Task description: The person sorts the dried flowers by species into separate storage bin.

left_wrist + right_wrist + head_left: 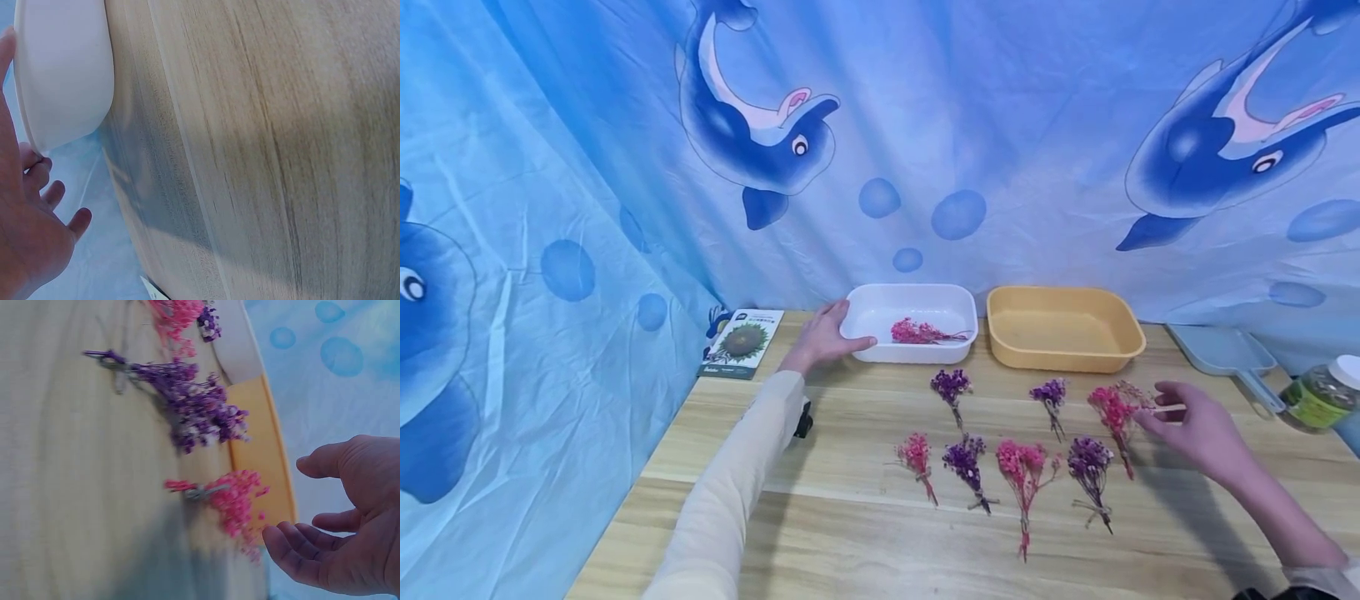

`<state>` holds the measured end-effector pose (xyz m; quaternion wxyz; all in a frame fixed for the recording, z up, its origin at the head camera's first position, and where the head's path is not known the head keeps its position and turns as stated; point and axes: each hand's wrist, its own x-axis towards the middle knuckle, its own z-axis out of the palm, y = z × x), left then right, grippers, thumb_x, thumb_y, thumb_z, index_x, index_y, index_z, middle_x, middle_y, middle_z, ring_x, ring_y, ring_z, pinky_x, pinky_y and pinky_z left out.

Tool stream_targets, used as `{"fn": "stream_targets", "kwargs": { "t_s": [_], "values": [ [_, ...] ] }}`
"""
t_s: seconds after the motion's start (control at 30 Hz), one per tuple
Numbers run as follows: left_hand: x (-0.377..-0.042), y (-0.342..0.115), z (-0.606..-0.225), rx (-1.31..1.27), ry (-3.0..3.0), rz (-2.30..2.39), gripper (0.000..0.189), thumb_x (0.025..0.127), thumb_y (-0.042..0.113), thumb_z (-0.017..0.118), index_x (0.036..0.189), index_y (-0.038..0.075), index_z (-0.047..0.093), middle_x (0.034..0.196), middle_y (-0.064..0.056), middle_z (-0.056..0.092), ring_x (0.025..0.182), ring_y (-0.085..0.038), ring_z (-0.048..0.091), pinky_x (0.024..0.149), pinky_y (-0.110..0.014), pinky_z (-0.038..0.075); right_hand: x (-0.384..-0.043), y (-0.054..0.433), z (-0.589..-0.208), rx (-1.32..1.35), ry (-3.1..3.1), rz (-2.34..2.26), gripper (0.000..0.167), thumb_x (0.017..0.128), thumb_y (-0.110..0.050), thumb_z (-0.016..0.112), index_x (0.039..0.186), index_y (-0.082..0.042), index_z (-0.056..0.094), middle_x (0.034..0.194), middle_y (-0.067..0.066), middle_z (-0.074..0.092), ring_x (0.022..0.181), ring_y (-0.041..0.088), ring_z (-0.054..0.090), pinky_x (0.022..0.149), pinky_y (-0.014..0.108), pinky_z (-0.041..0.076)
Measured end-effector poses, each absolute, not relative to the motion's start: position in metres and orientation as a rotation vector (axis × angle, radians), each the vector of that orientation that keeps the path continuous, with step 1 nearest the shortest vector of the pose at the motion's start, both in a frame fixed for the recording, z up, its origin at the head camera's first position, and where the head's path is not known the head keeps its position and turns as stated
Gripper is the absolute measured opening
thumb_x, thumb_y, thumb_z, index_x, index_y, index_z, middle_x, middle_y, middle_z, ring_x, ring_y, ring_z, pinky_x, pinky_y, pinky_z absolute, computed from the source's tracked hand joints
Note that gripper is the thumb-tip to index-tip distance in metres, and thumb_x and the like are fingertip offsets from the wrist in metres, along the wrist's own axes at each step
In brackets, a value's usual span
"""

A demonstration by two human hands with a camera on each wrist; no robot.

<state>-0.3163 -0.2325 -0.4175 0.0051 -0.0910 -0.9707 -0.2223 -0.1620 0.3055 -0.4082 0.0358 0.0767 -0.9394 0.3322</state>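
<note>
My left hand (825, 335) holds the left end of a white plastic basin (917, 353), its thumb along the front rim. In the left wrist view, some fingers rest at the rim's corner. A pink dried-flower bunch (917, 332) lies inside the basin. On the right, my right hand (1198, 425) hovers beside another pink dried-flower bunch (1112, 408), thumb and fingers apart in the right wrist view. Near it lie a purple bunch (1088, 467), a small purple bunch (1051, 395) and a larger pink bunch (1022, 467), their stems tied.
A yellow basin (1063, 360) stands right of the white one. More bunches, such as a purple one (951, 385), lie on the wooden table (850, 542). A seed packet (743, 342) is at left; a blue dustpan (1221, 350) and a lidded jar (1318, 396) are at right.
</note>
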Motion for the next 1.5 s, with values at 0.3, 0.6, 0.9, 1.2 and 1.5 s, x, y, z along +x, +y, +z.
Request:
{"fn": "stream_targets", "kwargs": {
  "t_s": [0.3, 0.6, 0.9, 1.2, 1.5],
  "values": [
    [-0.316, -0.233, -0.418, -0.289, -3.033, -0.666, 0.109, 0.082, 0.068, 0.066, 0.159, 0.004, 0.023, 0.162, -0.015, 0.026, 0.147, -0.038, 0.02, 0.117, -0.056, 0.019, -0.151, 0.312, -0.425, 0.052, -2.955, 1.163, 0.089, 0.096, -0.032, 0.069, 0.138, 0.029, 0.02, 0.125, 0.052, 0.039, 0.109, 0.063, 0.052, 0.081, 0.059, 0.055],
    [-0.317, -0.233, -0.418, -0.265, -3.034, -0.694, 0.111, 0.081, 0.07, 0.067, 0.159, 0.005, 0.022, 0.162, -0.015, 0.025, 0.148, -0.037, 0.019, 0.117, -0.058, 0.019, -0.153, 0.301, -0.438, 0.046, -2.944, 1.141, 0.1, 0.088, -0.033, 0.078, 0.14, 0.027, 0.018, 0.125, 0.05, 0.04, 0.102, 0.057, 0.057, 0.071, 0.045, 0.06],
    [-0.317, -0.233, -0.418, -0.273, -3.03, -0.692, 0.11, 0.081, 0.069, 0.067, 0.159, 0.005, 0.022, 0.163, -0.015, 0.024, 0.148, -0.038, 0.019, 0.117, -0.059, 0.017, -0.159, 0.291, -0.447, 0.066, -2.886, 1.024, 0.1, 0.081, -0.03, 0.084, 0.137, 0.028, 0.025, 0.115, 0.049, 0.048, 0.09, 0.052, 0.062, 0.069, 0.053, 0.059],
    [-0.317, -0.232, -0.418, -0.284, -3.032, -0.689, 0.11, 0.081, 0.069, 0.067, 0.159, 0.004, 0.022, 0.163, -0.016, 0.024, 0.148, -0.038, 0.019, 0.117, -0.058, 0.016, -0.165, 0.288, -0.447, 0.077, -2.928, 0.886, 0.095, 0.078, -0.027, 0.086, 0.136, 0.026, 0.032, 0.1, 0.037, 0.058, 0.084, 0.047, 0.06, 0.068, 0.058, 0.054],
    [-0.317, -0.232, -0.418, -0.286, -3.033, -0.684, 0.11, 0.081, 0.069, 0.067, 0.159, 0.004, 0.023, 0.162, -0.016, 0.024, 0.148, -0.039, 0.019, 0.117, -0.058, 0.016, -0.165, 0.291, -0.45, 0.144, -2.936, 0.858, 0.078, 0.078, -0.009, 0.08, 0.135, 0.022, 0.036, 0.097, 0.036, 0.062, 0.087, 0.052, 0.061, 0.075, 0.065, 0.051]
  ]
}}
